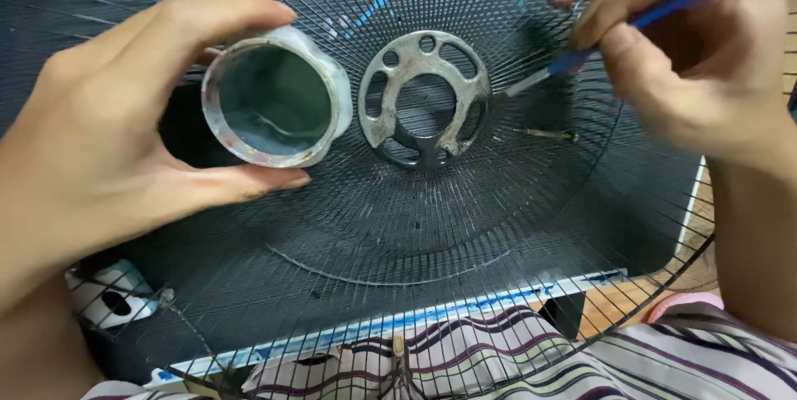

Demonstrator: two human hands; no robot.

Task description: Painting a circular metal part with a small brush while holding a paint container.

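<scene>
Left hand (91, 143): fingers and thumb wrapped around a small round paint cup (276, 97), tipped so its dark grey-green paint faces the camera, just left of the hub.
Right hand (689, 60): fingertips pinched on a blue-handled brush (664, 8); the bristle tip sits at the right edge of the metal hub ring (423, 100).
Fan guard (398, 234): black wire grille, lying across the lap.
Tip, I'd say: go light on paint, short strokes, so nothing drips through the hub's holes onto the wires.

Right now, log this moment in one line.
left hand: holds paint cup | right hand: brush at hub ring | fan grille
</scene>
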